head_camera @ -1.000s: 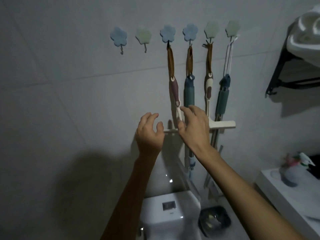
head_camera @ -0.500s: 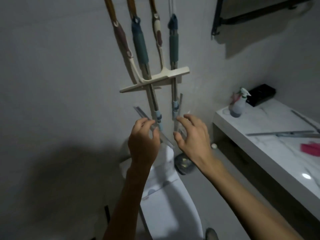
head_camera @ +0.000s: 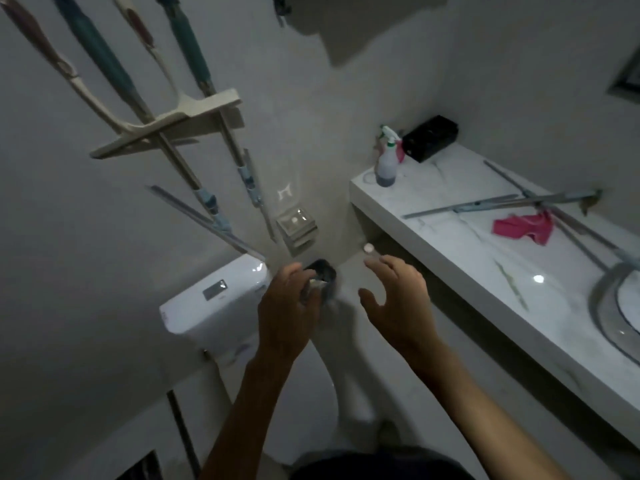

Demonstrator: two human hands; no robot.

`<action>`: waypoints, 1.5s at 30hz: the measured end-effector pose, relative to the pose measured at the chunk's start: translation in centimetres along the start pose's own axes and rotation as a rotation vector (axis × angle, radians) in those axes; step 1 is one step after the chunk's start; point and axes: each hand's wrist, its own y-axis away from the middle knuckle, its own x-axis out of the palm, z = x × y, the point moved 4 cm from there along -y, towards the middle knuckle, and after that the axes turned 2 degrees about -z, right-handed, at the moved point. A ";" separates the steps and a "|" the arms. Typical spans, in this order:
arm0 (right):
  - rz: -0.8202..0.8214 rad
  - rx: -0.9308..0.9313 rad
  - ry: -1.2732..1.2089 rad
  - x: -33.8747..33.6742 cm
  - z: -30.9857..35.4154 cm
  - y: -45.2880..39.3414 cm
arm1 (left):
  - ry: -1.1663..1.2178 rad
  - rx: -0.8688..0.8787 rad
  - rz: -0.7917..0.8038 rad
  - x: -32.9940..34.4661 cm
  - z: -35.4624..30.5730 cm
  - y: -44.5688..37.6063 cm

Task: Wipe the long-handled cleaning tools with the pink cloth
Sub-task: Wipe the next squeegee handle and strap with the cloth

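- Right hand: fingers spread and loosely curved, gripping nothing, held in the air above the floor.
- Left hand: fingers loosely curled, apparently empty; blur leaves some doubt.
- Pink cloth lies crumpled on the white counter, up and to the right of the right hand, well apart. Right hand is the nearer one.
- Long metal poles lie beside the cloth, long axis running along the counter.
- Hanging tools on the wall, upper left, handles slanting down toward the toilet tank.
- Half a second back, both hands were up at the hanging shafts; now they sit lower, off the tools, with the view swung toward the counter.
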 end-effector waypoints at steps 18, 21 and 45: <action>-0.168 0.386 0.106 -7.9 -19.5 -3.3 | 0.154 0.210 0.362 19.9 -12.4 -9.6; -0.186 0.437 0.143 -8.6 -22.3 -6.3 | 0.217 0.242 0.388 23.7 -13.5 -13.3; -0.215 0.715 0.135 -12.8 -43.9 -25.1 | 0.199 0.325 0.740 50.4 -22.5 -32.5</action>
